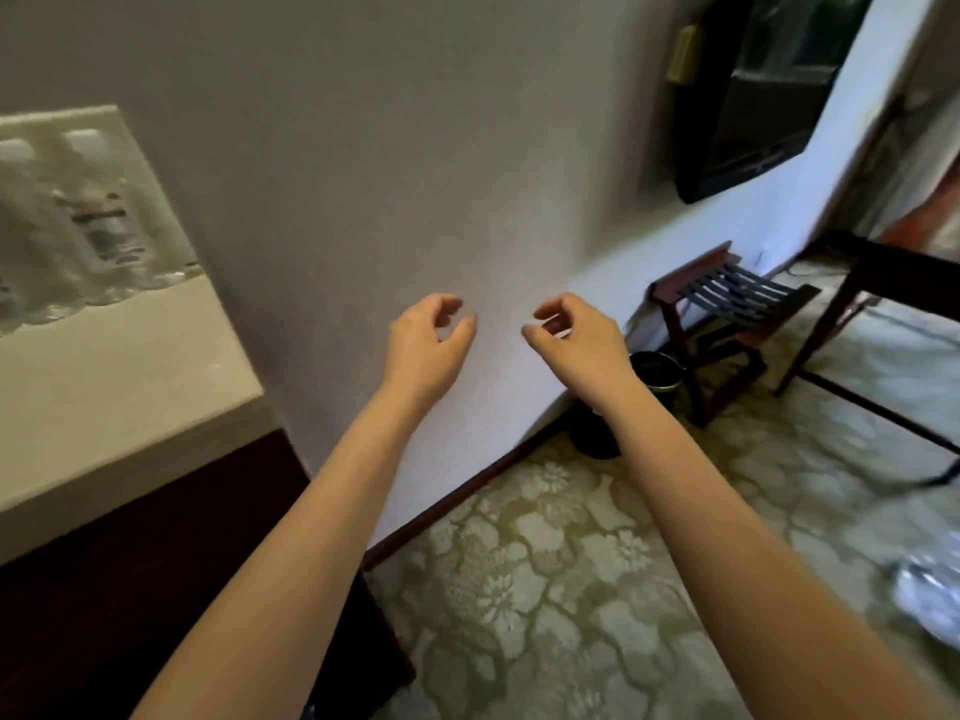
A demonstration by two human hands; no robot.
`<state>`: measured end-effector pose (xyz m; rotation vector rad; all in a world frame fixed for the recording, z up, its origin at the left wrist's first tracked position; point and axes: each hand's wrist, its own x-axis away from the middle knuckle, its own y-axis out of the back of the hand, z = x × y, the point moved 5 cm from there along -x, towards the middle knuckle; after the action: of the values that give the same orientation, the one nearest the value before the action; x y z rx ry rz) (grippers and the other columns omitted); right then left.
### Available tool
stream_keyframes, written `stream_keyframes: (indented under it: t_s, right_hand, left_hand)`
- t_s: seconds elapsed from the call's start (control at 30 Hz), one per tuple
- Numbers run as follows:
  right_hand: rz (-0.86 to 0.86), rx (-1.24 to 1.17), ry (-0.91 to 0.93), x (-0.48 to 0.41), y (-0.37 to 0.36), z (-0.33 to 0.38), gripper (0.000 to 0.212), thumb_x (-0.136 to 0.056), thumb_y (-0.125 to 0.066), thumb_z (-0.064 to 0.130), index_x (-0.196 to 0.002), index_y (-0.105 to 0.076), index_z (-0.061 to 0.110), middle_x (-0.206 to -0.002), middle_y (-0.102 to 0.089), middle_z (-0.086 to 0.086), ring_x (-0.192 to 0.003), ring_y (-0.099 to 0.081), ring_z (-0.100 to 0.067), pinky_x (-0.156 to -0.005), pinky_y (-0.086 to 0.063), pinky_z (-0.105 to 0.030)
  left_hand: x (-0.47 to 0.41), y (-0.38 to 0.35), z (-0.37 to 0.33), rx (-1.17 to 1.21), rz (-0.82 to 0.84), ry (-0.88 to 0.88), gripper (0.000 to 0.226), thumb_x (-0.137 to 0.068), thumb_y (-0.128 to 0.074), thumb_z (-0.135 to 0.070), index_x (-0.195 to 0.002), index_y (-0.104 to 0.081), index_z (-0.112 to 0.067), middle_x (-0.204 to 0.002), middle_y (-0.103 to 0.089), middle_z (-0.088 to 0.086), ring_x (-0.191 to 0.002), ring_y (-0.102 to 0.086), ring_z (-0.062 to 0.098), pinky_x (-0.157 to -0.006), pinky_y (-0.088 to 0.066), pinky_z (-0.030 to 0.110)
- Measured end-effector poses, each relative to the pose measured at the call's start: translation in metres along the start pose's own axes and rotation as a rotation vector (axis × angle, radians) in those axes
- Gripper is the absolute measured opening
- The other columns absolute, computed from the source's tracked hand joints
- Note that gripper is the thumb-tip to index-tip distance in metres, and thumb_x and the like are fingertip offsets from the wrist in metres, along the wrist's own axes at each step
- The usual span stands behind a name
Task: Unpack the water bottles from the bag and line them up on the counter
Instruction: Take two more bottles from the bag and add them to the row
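Clear water bottles (98, 220) with white caps stand in a row at the back of the pale counter (119, 387) on the far left, blurred by motion. My left hand (428, 340) and my right hand (576, 337) are raised side by side in front of the bare wall, well to the right of the counter. Both hold nothing, with fingers loosely curled and apart. A blurred shiny shape (930, 589) lies on the carpet at the right edge; I cannot tell whether it is the bag.
A dark cabinet front (156, 589) sits under the counter. A small black bin (654, 374) stands by the wall, with a wooden luggage rack (727, 304) beside it and a dark table (893, 283) at the right. Patterned carpet (571, 589) covers the floor.
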<state>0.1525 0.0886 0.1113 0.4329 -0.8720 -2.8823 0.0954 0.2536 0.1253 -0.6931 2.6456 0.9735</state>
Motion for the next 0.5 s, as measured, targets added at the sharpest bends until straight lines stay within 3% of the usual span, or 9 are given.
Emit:
stream_keyframes:
  t_s: [0.3, 0.5]
  right_hand:
    - [-0.079, 0.070, -0.221, -0.029, 0.124, -0.168, 0.026, -0.088, -0.062, 0.033, -0.108, -0.060, 0.017, -0.081, -0.062, 0.007, -0.087, -0.059, -0.015, -0.075, -0.044, -0.029]
    - [-0.133, 0.191, -0.390, -0.065, 0.190, -0.284, 0.028, -0.089, -0.062, 0.034, -0.112, -0.058, 0.019, -0.087, -0.061, 0.009, -0.087, -0.057, -0.012, -0.072, -0.044, -0.028]
  left_hand:
    - [-0.033, -0.207, -0.062, 0.031, 0.307, -0.016, 0.032, -0.091, -0.058, -0.026, -0.118, -0.061, -0.009, -0.119, -0.063, 0.004, -0.107, -0.059, 0.018, -0.088, -0.044, 0.028]
    - [-0.069, -0.368, -0.087, 0.107, 0.485, -0.011, 0.030, -0.089, -0.061, -0.024, -0.114, -0.063, -0.009, -0.114, -0.066, 0.006, -0.102, -0.062, 0.020, -0.085, -0.045, 0.025]
